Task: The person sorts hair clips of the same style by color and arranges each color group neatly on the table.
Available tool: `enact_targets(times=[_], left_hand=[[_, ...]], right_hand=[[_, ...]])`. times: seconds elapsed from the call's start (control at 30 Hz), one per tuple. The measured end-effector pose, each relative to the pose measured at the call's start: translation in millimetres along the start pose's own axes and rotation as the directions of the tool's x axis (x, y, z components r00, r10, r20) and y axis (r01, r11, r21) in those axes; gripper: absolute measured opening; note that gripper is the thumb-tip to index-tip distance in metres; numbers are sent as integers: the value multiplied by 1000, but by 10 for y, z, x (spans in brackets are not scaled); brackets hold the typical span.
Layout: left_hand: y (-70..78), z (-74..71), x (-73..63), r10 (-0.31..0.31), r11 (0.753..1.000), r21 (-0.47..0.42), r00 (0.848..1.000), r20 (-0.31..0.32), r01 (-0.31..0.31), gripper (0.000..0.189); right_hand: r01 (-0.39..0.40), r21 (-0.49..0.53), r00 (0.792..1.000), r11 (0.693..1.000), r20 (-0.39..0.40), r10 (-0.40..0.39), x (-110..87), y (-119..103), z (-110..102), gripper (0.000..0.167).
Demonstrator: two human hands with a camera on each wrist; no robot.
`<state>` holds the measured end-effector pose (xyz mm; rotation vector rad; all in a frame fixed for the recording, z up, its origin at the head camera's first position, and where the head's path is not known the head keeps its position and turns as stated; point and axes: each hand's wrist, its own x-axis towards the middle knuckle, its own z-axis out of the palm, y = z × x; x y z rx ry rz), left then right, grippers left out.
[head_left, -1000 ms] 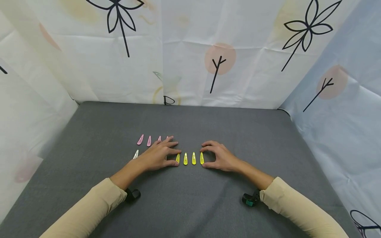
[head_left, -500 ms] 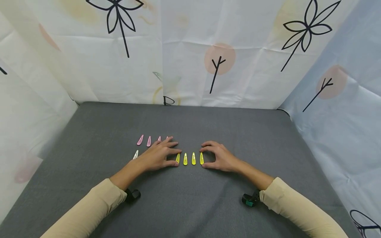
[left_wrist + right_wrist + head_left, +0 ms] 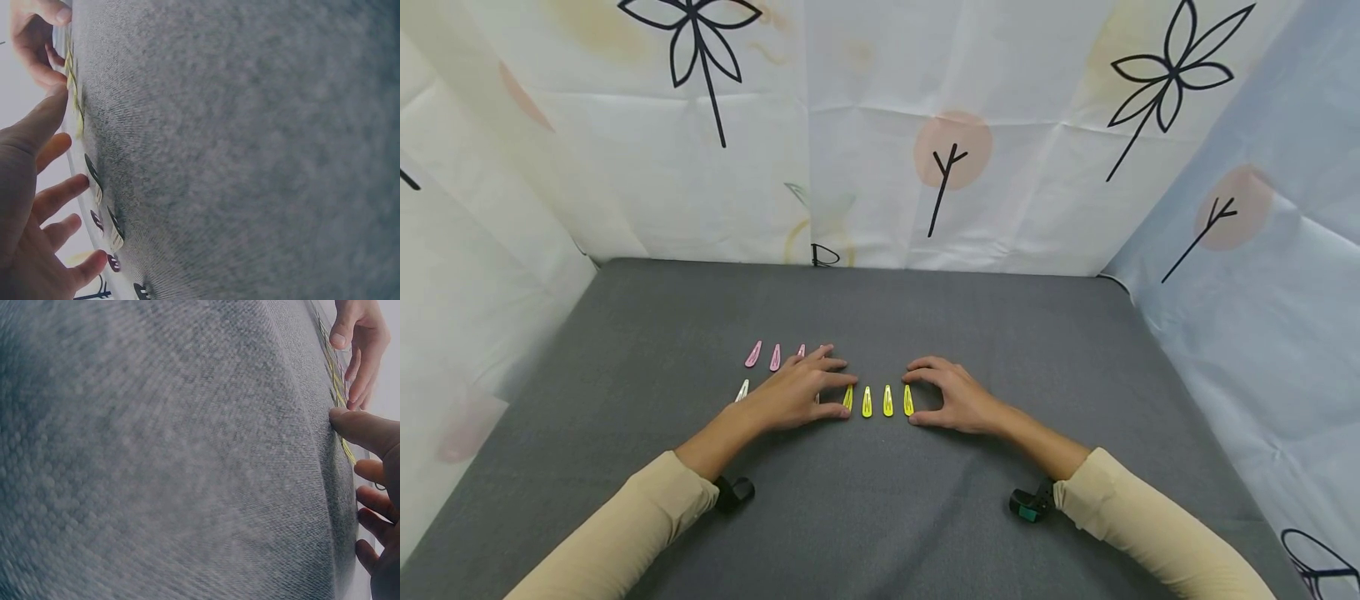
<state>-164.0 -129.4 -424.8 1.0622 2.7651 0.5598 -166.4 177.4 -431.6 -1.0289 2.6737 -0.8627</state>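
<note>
Several yellow snap hair clips stand in a row on the grey cloth in the head view. At the row's left end, my left hand (image 3: 796,392) has thumb and index finger at the two ends of a yellow hair clip (image 3: 848,400), its other fingers spread. My right hand (image 3: 957,398) likewise spans the rightmost yellow hair clip (image 3: 908,402) between thumb and curved index finger. Two more yellow clips, one of them here (image 3: 867,403), lie between the hands. In the right wrist view, yellow clip edges (image 3: 347,451) show between thumb and index finger.
Pink hair clips (image 3: 753,354) line up behind my left hand, partly covered by its fingers. A white hair clip (image 3: 742,390) shows by the left wrist; others beneath that hand are mostly hidden. Patterned white curtains (image 3: 865,167) border the grey cloth-covered table (image 3: 880,517).
</note>
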Motion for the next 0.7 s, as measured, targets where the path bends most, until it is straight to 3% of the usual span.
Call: enact_targets(times=[0.37, 0.53, 0.7], left_hand=[[-73, -116, -45, 5, 1000, 5, 998, -68, -5, 54], [-199, -225, -102, -22, 1000, 1, 992, -125, 23, 54], [-362, -352, -172, -73, 997, 19, 984, -161, 77, 54]], right_hand=[[25, -12, 1000, 1000, 18, -25, 3, -12, -118, 60], [-12, -25, 1000, 1000, -27, 11, -21, 48, -337, 64], [-40, -106, 994, 993, -103, 29, -69, 169, -613, 62]])
